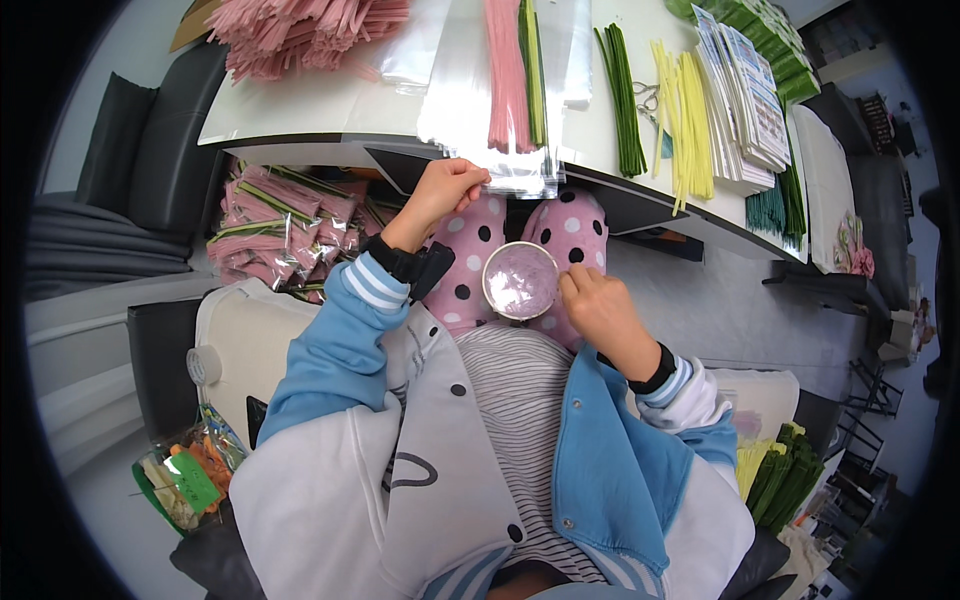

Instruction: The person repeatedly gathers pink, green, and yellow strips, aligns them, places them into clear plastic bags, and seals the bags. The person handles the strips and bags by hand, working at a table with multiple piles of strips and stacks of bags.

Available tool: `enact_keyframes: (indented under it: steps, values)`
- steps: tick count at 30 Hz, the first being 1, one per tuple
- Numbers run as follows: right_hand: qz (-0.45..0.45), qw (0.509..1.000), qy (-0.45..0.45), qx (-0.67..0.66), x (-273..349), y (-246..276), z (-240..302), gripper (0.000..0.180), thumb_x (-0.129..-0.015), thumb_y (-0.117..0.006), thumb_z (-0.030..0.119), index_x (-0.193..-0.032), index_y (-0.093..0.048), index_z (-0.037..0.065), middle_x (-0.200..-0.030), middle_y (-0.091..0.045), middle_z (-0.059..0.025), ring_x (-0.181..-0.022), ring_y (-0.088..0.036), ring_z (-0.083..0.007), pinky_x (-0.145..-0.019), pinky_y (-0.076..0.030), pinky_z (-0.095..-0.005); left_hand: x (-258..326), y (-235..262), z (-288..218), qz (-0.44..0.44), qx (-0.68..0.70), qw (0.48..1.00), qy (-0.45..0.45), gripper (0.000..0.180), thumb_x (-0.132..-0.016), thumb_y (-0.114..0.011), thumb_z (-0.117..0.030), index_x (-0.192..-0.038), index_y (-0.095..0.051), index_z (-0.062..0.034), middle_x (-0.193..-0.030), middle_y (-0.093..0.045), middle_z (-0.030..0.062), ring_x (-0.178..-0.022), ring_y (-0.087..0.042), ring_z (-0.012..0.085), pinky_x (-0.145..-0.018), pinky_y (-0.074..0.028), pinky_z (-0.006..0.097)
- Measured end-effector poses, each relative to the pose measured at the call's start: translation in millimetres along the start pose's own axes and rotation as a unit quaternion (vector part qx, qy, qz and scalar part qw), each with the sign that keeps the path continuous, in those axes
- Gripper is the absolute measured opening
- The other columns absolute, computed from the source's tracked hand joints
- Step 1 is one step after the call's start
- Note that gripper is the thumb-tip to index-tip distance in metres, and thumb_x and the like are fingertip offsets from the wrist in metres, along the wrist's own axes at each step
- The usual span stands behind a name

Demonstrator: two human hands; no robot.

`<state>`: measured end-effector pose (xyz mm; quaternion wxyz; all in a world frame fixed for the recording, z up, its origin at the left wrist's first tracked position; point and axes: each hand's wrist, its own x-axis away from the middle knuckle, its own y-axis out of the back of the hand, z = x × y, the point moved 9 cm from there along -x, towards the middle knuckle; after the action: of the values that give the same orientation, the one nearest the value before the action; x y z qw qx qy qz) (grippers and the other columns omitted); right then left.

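My left hand [448,194] pinches the near edge of a clear plastic bag [522,178] at the table's front edge. On the bag lies a bundle of pink chenille stems [508,90], with a few green stems [532,85] along its right side; whether they are inside the bag I cannot tell. Above my lap my right hand [603,315] has its fingers closed at the right rim of a round, shiny roll of clear tape [520,281]. The fingertips are partly hidden, and any free tape end is too fine to make out.
A pink stem pile [300,35] lies on the table [290,115]. Rightward are dark green stems [622,100], scissors [647,97], yellow stems [685,125] and stacked printed sheets [740,110]. Filled bags [280,225] sit below left; another tape roll [204,366] is beside me.
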<state>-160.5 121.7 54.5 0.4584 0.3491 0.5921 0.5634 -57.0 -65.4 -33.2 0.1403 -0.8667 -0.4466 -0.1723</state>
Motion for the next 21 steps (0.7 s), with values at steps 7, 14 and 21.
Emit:
enact_keyframes:
  steps: [7, 14, 21]
  values:
    - [0.031, 0.998, 0.037, -0.03, 13.6, -21.1, -4.7, 0.013, -0.066, -0.056, 0.013, -0.076, -0.054, 0.005, -0.071, -0.051, -0.0051, -0.064, -0.057, -0.0188, -0.052, -0.047, -0.0287, -2.0, -2.5, 0.6, 0.002, 0.001, 1.0, -0.002, 0.014, -0.084, -0.06, -0.013, -0.074, -0.061, -0.0032, -0.058, -0.054, -0.0006, -0.043, -0.042, 0.0054, -0.04, -0.03, 0.021]
    - [-0.051, 0.99, 0.039, -0.124, 20.4, -11.9, -22.8, 0.016, -0.067, -0.06, 0.01, -0.081, -0.052, 0.007, -0.074, -0.05, -0.0055, -0.064, -0.057, -0.0212, -0.053, -0.047, -0.0325, -0.4, 0.3, 0.3, -0.001, 0.002, 1.0, -0.001, 0.014, -0.084, -0.061, -0.013, -0.075, -0.061, -0.0026, -0.059, -0.054, -0.0004, -0.043, -0.042, 0.0053, -0.041, -0.03, 0.02]
    - [-0.008, 0.987, 0.058, -0.151, 18.9, -22.4, -25.2, 0.017, -0.066, -0.06, 0.007, -0.082, -0.054, 0.006, -0.073, -0.052, -0.0072, -0.062, -0.057, -0.025, -0.053, -0.047, -0.0337, -1.5, -1.6, 2.1, 0.007, -0.009, 1.0, -0.018, 0.017, -0.087, -0.059, -0.016, -0.074, -0.059, -0.0051, -0.059, -0.052, -0.0022, -0.044, -0.041, 0.0037, -0.039, -0.028, 0.018]
